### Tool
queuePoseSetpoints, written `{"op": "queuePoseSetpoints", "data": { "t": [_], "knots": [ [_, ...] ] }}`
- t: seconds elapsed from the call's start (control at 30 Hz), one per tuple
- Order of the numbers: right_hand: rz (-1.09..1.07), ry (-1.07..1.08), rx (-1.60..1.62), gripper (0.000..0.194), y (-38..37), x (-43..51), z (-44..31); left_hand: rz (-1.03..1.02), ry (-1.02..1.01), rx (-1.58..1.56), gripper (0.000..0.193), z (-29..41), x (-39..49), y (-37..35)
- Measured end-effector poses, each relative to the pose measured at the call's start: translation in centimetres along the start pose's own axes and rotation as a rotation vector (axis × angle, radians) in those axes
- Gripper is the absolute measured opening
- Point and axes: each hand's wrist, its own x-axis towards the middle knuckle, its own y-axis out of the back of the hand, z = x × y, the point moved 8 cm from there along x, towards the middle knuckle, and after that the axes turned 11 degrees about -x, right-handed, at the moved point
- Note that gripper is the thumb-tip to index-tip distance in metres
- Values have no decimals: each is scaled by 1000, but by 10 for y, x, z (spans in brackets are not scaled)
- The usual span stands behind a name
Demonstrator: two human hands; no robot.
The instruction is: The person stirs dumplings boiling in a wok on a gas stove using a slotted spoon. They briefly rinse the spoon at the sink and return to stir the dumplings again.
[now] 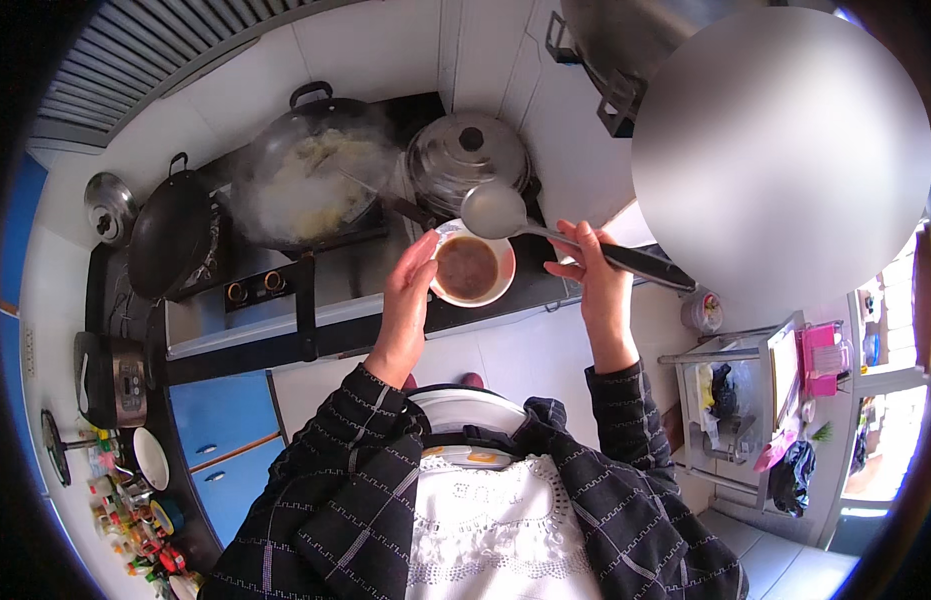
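My left hand (409, 300) is at the left side of a white bowl (508, 279) of brown liquid (467, 268), fingers against its rim. Between the thumb and fingers of my right hand (591, 277) is the handle of a metal ladle (495, 211), whose rounded head is over the bowl's upper right rim. Behind and to the left, a steaming wok (259, 161) holds pale yellowish food (323, 214); a utensil with a dark handle (407, 211) rests in it. Just behind the bowl stands a lidded metal pot (443, 150).
Left of the steaming wok is a dark wok (169, 236), with a metal lid (110, 208) against the wall. A rice cooker (124, 380), a white plate (151, 458) and several bottles stand along the left counter. A large metal pot (623, 37) is at the upper right, a wheeled rack (724, 352) at right.
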Motion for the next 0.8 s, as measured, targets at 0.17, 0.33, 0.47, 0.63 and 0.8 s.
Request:
{"op": "queuePoseSetpoints", "data": {
  "t": [0.17,0.33,0.47,0.63,0.8],
  "knots": [
    [-11,-90,-46,40,22,-6,66,22,71,-12,48,-34,6,5],
    [-50,-156,-52,42,19,-10,127,76,40,23,46,-46,6,16],
    [-107,-59,-116,28,6,-16,133,121,31,62,46,-46,2,20],
    [-298,466,-771,13,-16,-32,90,191,25,59,47,-41,-8,27],
    [-345,806,-900,20,-28,-48,59,262,15,64,46,-40,-18,35]
  ]
}}
